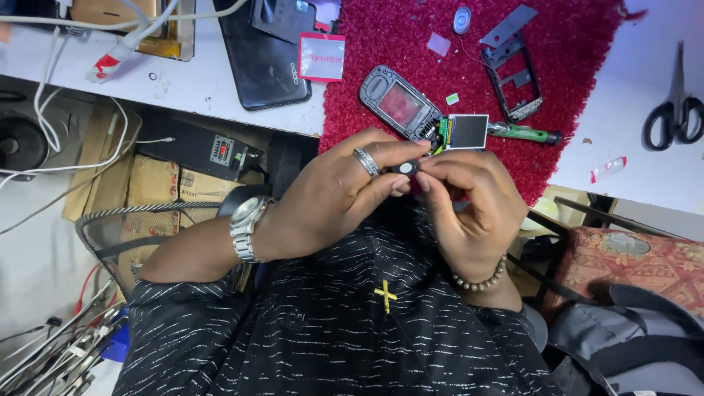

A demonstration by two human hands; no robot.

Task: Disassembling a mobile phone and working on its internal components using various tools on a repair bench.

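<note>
Mat point(587, 66) red and shaggy, bench point(645, 172) white

red mat point(572, 95), black scissors point(675, 110), green screwdriver point(524, 133)

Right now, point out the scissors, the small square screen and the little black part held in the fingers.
scissors point(675, 117): head view, on the black handle loops.
small square screen point(468, 131): head view, on the middle of its dark face.
little black part point(404, 168): head view, on its pale centre, between both hands' fingers.
</note>
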